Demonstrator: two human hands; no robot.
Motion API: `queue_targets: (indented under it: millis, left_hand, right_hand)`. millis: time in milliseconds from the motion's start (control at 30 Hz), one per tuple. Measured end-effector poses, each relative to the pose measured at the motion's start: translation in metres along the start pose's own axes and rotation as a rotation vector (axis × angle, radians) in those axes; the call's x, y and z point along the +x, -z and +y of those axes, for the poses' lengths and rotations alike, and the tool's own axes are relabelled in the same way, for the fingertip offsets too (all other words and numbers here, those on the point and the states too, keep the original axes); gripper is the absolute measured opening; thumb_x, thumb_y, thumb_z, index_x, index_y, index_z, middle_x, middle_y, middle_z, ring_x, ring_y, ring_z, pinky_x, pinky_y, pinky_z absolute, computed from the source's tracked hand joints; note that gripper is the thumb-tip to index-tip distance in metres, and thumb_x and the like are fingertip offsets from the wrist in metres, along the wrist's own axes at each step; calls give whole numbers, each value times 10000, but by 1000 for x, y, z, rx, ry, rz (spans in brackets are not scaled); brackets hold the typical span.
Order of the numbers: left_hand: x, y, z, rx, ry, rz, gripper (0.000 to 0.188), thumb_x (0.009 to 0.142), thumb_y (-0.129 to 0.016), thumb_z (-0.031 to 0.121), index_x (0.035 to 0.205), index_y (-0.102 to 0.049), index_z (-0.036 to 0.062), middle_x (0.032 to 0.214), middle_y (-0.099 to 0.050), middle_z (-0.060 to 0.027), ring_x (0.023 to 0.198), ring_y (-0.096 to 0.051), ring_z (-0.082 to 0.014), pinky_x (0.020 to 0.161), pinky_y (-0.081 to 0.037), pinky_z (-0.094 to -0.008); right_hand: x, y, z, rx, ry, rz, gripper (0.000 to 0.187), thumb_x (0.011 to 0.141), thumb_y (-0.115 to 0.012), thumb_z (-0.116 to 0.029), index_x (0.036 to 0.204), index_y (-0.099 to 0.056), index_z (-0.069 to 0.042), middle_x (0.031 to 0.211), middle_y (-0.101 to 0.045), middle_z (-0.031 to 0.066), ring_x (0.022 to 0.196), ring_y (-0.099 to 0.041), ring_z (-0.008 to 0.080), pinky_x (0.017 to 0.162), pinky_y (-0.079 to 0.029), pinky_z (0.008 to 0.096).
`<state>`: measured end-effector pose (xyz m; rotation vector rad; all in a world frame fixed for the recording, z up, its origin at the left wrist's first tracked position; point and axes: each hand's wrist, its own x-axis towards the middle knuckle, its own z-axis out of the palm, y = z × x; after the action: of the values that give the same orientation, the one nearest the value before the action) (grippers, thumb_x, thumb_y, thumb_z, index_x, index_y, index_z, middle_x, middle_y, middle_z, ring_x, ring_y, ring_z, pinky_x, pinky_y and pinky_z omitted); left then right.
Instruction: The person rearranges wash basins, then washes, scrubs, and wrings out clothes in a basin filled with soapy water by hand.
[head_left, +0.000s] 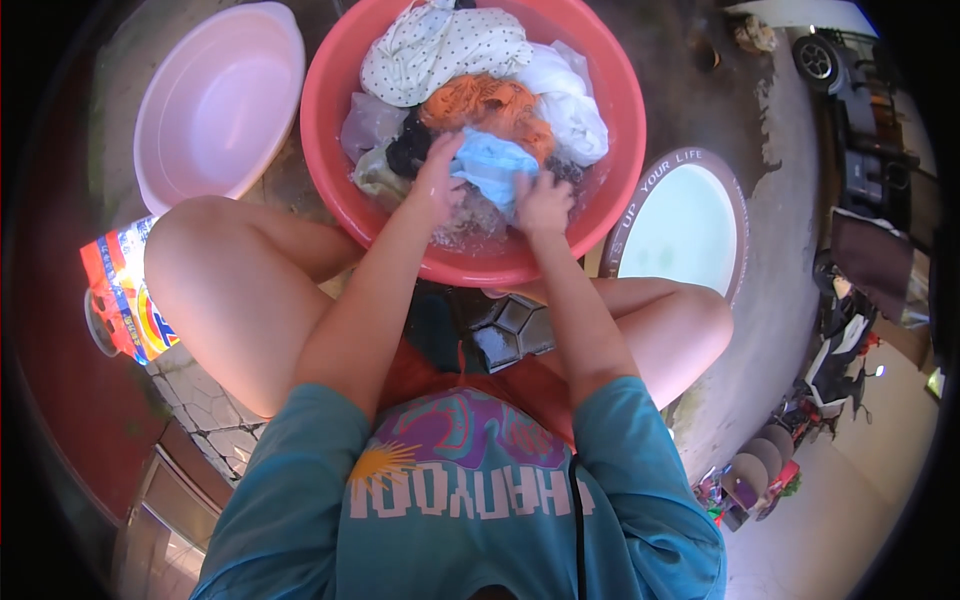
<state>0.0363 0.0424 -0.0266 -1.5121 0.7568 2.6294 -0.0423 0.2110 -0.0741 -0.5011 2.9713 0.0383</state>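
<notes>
Teal short-sleeved shirt (pixel 460 545), one, nearest. Two bare hands over one round red plastic basin (pixel 625 110). Left hand (pixel 438 185): fingers spread at left edge of one light-blue cloth piece (pixel 497 165); right hand (pixel 545 205): fingers bent at its lower right edge. Cannot tell if either clamps it. Blue piece inside basin, just below one crumpled orange cloth (pixel 480 98); one white dotted cloth (pixel 440 58) above. Two more basins: one pale-pink oval (pixel 220 100), left; one dark-rimmed, pale-bottomed round (pixel 690 235), right.
</notes>
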Motion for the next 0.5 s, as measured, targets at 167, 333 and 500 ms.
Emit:
queue_targets:
  millis: [167,333,500]
  left_hand:
    - [24,12,-30,47,-37,160,485,865,-598,318,1289,-413,172,1228,-504,-96,1002,-564,-276,826,-470,-399]
    - [2,-2,-36,-50,202,156,659,871,-594,376,1352,-334,8,1341,-422,-187,1138,-511,-344,928,-451,-459]
    - [-41,-16,-11,-251,282,-309,664,861,-606,460,1297,-410,-1,1307,-447,-207,1190,-481,-323,971,-413,-521]
  right_hand:
    - [-2,19,-4,-120,187,-473,450,840,-570,-471,1167,-571,-161,1282,-454,103,1193,-422,376,946,-393,501]
    - [-2,71,-7,590,-314,-542,310,794,-667,-208,1078,-628,-91,1186,-548,85,1112,-508,277,926,-425,404]
    - [-49,147,2,1042,261,-109,130,762,-653,48,870,-599,-1,1031,-604,94,949,-583,168,822,-475,301]
